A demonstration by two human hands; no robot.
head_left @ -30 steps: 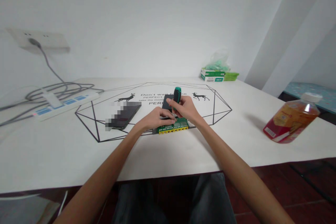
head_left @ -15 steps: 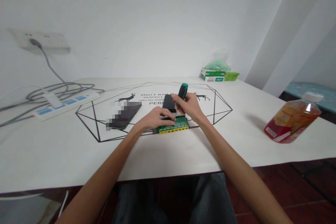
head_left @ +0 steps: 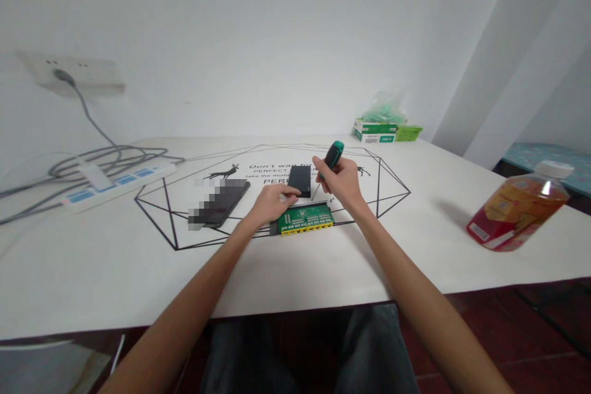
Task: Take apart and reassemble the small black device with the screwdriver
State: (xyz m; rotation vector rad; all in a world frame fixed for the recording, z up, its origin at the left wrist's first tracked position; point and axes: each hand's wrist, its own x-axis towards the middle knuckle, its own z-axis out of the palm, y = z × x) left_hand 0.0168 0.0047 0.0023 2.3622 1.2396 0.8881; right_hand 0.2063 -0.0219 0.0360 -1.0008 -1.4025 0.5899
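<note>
A green circuit board [head_left: 305, 215] with a yellow strip along its near edge lies on the white table, seated in a dark casing. My right hand [head_left: 344, 181] grips a screwdriver [head_left: 333, 155] by its green and black handle; the shaft slants down to the left, above the board's far edge. Left of it, my left hand [head_left: 272, 202] has thumb and fingertips drawn together by the near end of a black rectangular cover [head_left: 300, 180]. Whatever is between those fingertips is too small to make out.
A dark phone [head_left: 226, 202] lies to the left. Beyond it are a white power strip [head_left: 122, 184] and coiled grey cables [head_left: 104, 154]. On the right a drink bottle [head_left: 514, 212] stands near the table edge. Green and white boxes [head_left: 378, 130] sit at the back.
Both hands have moved off the circuit board toward its far side. The screwdriver has lifted away and tilts more to the right. The board and black cover are now less hidden.
</note>
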